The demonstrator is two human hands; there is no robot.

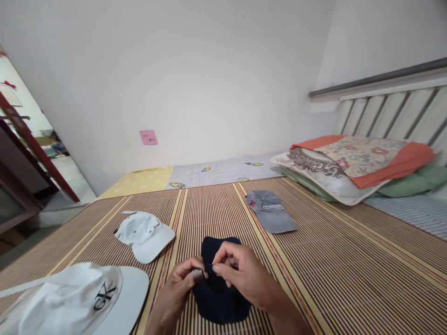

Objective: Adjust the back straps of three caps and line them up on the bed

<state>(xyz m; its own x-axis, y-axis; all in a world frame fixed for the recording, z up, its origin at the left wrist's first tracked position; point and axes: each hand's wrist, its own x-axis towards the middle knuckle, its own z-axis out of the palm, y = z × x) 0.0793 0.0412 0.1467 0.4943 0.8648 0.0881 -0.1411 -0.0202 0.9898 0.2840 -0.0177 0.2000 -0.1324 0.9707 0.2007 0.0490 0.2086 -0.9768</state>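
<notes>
A dark navy cap [223, 304] lies on the striped mat in front of me, below both hands. My left hand [181, 284] is closed in a pinch at the cap's strap, beside a small shiny piece [198, 275] that looks like a metal buckle. Between thumb and forefinger, my right hand [240, 272] grips the dark strap [209, 268] from the other side. The fingers cover part of the strap, so how it runs through the shiny piece cannot be made out.
Left of me are a large white cap [70, 298] with black lettering and a smaller white cap [143, 232]. A grey cap [270, 209] lies ahead to the right on the mat [331, 260]. Pillows [363, 160] are stacked by the headboard [391, 111]; a wall stands behind.
</notes>
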